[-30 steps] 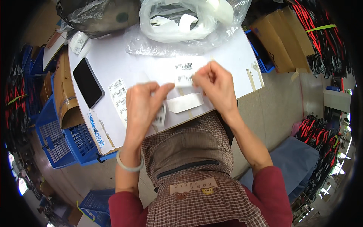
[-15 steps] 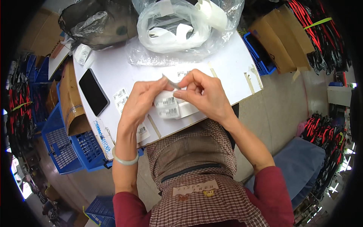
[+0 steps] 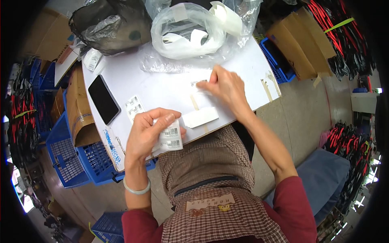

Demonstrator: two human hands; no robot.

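My left hand [image 3: 149, 131] is closed on a strip of white barcode labels [image 3: 172, 139], which hangs from the thumb and fingers above the table's near edge. My right hand [image 3: 227, 87] has its fingers curled together over the white tabletop. Its fingertips are beside a printed white label [image 3: 194, 84] there; whatever they pinch is too small to make out. Between the hands lies a flat white folded strip [image 3: 201, 118] close to the near edge. Another sheet of barcode labels [image 3: 134, 106] rests left of centre, partly behind my left hand.
A dark phone [image 3: 103, 99] lies at the table's left. Along the back are a black plastic bag [image 3: 111, 34] and a clear bag [image 3: 160, 40] with white label strips. Blue crates [image 3: 67, 156] and cardboard boxes [image 3: 302, 42] flank the white table [image 3: 162, 85].
My hands have come apart. The left drew back toward me with the label strip, while the right moved up and right. The folded white strip now shows fully on the table.
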